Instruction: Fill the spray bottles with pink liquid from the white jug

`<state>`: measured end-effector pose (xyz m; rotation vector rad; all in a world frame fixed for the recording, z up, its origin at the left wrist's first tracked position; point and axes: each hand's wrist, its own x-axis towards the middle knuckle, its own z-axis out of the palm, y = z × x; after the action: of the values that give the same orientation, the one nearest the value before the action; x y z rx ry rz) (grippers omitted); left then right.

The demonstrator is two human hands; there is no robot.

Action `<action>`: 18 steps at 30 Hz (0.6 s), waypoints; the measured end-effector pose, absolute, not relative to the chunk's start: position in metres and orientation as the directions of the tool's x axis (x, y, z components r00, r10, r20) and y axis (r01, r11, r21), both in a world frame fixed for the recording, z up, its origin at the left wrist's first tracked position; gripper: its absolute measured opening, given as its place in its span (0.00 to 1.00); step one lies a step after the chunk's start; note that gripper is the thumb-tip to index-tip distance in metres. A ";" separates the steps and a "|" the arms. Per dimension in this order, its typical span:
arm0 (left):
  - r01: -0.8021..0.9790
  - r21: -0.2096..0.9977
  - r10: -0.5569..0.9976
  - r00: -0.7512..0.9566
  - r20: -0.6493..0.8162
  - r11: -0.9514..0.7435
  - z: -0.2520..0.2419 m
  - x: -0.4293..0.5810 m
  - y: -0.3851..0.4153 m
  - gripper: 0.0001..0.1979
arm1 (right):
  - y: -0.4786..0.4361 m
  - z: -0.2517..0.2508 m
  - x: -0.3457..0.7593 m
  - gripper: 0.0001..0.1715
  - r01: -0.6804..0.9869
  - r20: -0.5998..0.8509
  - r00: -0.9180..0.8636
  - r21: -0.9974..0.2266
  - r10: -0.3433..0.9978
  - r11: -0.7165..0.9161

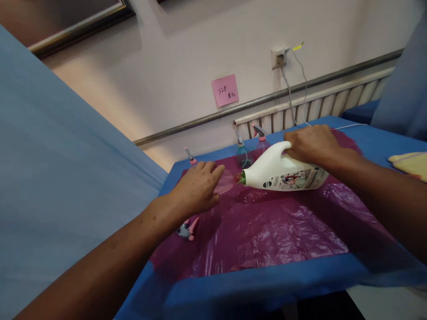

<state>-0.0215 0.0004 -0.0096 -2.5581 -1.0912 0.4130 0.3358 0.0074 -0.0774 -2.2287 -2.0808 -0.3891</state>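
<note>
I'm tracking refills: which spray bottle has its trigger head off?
The pink bottle under the left hand, neck at the white jug's spout; the others stand capped.

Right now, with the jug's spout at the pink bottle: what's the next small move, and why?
Probably raise the rear of the jug a little with the right hand. The jug lies nearly flat, its spout meeting the mouth of the pink bottle, which the left hand grips. I can't see any flow, so more tilt seems needed.
</note>
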 end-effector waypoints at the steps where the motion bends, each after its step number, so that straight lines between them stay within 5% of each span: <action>1: 0.640 -0.410 0.739 0.659 -0.143 -0.650 -0.008 -0.020 0.000 0.35 | 0.008 -0.077 0.336 0.24 0.990 0.229 0.053 0.118 0.972 -0.081; 8: 0.637 -0.415 0.743 0.647 -0.171 -0.650 -0.005 -0.017 0.003 0.34 | 0.012 -0.080 0.340 0.24 0.997 0.228 0.059 0.025 0.972 -0.066; 18: 0.617 -0.445 0.738 0.652 -0.172 -0.649 0.001 -0.011 0.003 0.37 | 0.016 -0.083 0.343 0.26 0.996 0.237 0.053 0.055 0.970 -0.068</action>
<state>-0.0113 0.0025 0.0014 -2.5241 -1.0757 0.4862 0.3431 0.0157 -0.0826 -2.1870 -2.0558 -0.3201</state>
